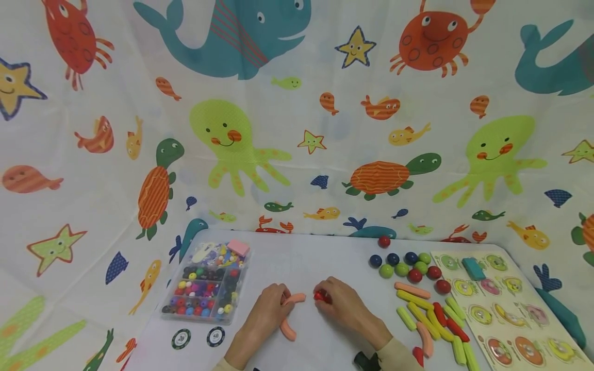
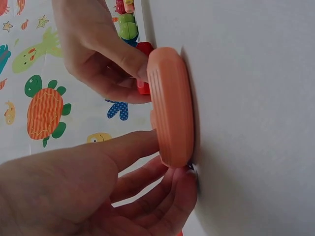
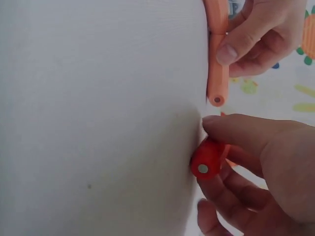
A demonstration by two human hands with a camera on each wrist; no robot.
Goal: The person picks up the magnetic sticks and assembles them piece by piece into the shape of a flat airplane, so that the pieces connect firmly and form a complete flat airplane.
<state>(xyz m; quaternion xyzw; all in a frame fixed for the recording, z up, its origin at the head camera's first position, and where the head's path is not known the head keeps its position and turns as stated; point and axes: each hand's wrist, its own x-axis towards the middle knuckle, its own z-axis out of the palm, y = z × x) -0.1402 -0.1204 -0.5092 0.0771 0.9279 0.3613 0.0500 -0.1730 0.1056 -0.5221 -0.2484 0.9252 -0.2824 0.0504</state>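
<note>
My left hand (image 1: 282,303) pinches an orange curved stick (image 1: 295,298) on the white table (image 1: 287,263). A second orange stick (image 1: 287,330) meets it below the hand. In the left wrist view the orange stick (image 2: 172,108) stands on edge against the table, held by my left fingers (image 2: 142,147). A few centimetres to its right, my right hand (image 1: 325,297) grips a short red stick (image 1: 319,296). The right wrist view shows that red stick (image 3: 206,160) with a metal dot at its end between thumb and fingers, close to the free end of the orange stick (image 3: 217,64).
A clear box of coloured beads (image 1: 206,283) stands at the left, two round chips (image 1: 181,338) before it. Coloured balls (image 1: 403,263), a pile of yellow, green, red and orange sticks (image 1: 431,319) and a peg puzzle board (image 1: 506,304) lie at the right. Sea-creature cloth hangs behind.
</note>
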